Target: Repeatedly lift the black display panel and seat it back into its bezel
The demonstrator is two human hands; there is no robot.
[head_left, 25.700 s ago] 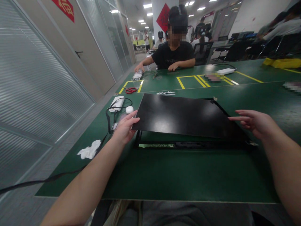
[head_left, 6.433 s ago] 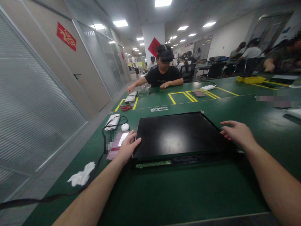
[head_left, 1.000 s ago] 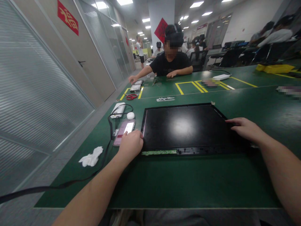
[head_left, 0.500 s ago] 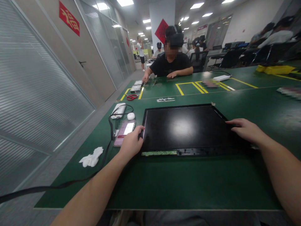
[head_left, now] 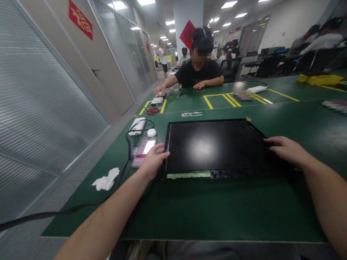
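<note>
In the head view, a glossy black rectangular panel (head_left: pixel 211 146) lies flat within a thin black rectangular frame (head_left: pixel 244 174), both on the dark green tabletop (head_left: pixel 222 209) directly in front of the person. A narrow green circuit strip (head_left: pixel 188 175) occupies the left part of the frame's near edge; a small pale tab (head_left: pixel 248 119) is located at the far right corner. The left hand (head_left: pixel 153 159) is positioned at the left edge of the frame, thumb tip against that edge, with the thumb and fingers spread moderately wide. The right hand (head_left: pixel 286 150) is positioned at the right edge, fingertips touching it and fingers held close together; whether it grips the edge cannot be determined. Just beside the left hand lies a pink-edged smartphone (head_left: pixel 138 162). Beyond the smartphone are a small round white case (head_left: pixel 151 133) and a white rectangular box (head_left: pixel 137 126). A flat black cable (head_left: pixel 78 208) extends from this area toward the left, passing a crumpled white tissue (head_left: pixel 106 180). White jagged strips (head_left: pixel 192 113) lie beyond the frame, and red-handled scissors (head_left: pixel 153 111) lie to their left. Across the tabletop, the hand of a seated co-worker (head_left: pixel 202 74) rests at silver rectangular boxes (head_left: pixel 156 102).
</note>
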